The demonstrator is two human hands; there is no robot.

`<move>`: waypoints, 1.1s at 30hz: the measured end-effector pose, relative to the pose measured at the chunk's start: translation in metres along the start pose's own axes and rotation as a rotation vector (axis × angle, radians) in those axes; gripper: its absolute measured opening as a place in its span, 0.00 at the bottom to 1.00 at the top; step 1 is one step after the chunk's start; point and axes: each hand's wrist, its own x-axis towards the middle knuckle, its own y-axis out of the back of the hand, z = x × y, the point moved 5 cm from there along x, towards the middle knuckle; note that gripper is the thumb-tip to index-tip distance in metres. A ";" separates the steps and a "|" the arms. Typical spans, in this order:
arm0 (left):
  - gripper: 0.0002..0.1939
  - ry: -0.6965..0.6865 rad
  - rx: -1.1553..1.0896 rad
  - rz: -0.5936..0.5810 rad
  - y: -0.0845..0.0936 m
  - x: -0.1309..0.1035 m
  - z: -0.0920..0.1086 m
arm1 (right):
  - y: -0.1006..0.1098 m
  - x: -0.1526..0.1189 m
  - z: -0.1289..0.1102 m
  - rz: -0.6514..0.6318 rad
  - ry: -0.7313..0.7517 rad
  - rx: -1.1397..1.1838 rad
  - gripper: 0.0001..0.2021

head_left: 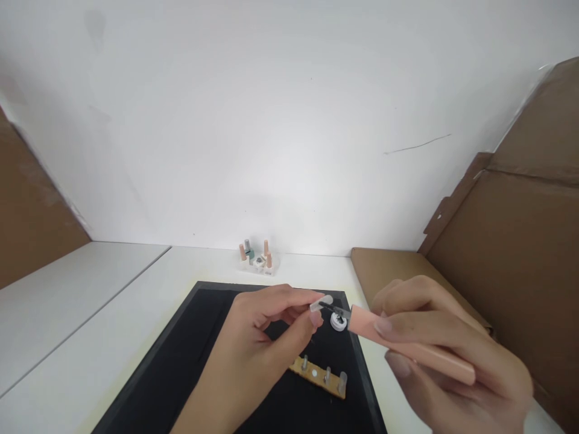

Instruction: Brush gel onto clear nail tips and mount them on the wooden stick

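Observation:
Between the thumb and fingers of my left hand [266, 337] is a clear false nail [322, 302], held by one end. My right hand [438, 346] grips the long peach cap of a nail polish brush [411, 343]. The brush's dark bristles [329, 308] reach over the false nail and seem to touch it. Below and behind the hands, a small round white container [338, 322] with something dark in it sits on the black mat [190, 349]. A wooden strip [321, 378] with several short stands lies near my left wrist, its left end hidden; a clear nail tops its rightmost stand.
At the back, a clear holder [257, 270] carries several small bottles with peach and grey caps. A flat piece of cardboard [384, 265] lies at the right, beside an upright cardboard wall [520, 241]. A white wall [289, 132] rises behind the white table [149, 283].

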 end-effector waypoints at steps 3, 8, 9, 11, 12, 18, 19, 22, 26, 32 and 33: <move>0.13 0.034 0.024 -0.017 -0.001 0.000 0.001 | -0.001 0.001 -0.002 0.020 -0.013 -0.006 0.17; 0.15 0.064 0.016 -0.010 0.000 0.000 0.004 | -0.003 0.003 -0.004 0.005 -0.001 -0.054 0.18; 0.15 0.062 0.010 -0.006 0.000 0.000 0.004 | -0.003 0.003 -0.004 0.008 -0.006 -0.061 0.18; 0.16 0.060 0.003 -0.011 0.000 0.000 0.002 | -0.002 0.004 -0.003 0.012 -0.014 -0.071 0.18; 0.17 0.058 0.001 -0.015 0.000 -0.001 0.002 | -0.002 0.004 -0.003 0.012 -0.015 -0.076 0.18; 0.19 0.031 0.017 -0.015 0.001 -0.002 0.001 | 0.000 0.002 -0.002 0.023 -0.028 -0.097 0.18; 0.19 0.021 0.018 -0.014 0.001 -0.002 0.002 | 0.000 0.002 -0.003 0.014 -0.018 -0.106 0.18; 0.20 -0.008 0.019 0.008 0.002 -0.001 0.004 | 0.000 0.002 -0.005 -0.024 0.012 -0.125 0.18; 0.21 -0.034 0.049 0.031 0.002 0.001 0.006 | 0.003 0.004 -0.006 -0.036 0.012 -0.149 0.18; 0.15 -0.070 0.148 0.110 0.004 -0.002 0.006 | 0.003 0.003 -0.002 -0.097 0.036 -0.161 0.18; 0.15 -0.082 0.169 0.133 0.005 -0.003 0.006 | 0.003 0.002 -0.002 -0.100 0.033 -0.153 0.18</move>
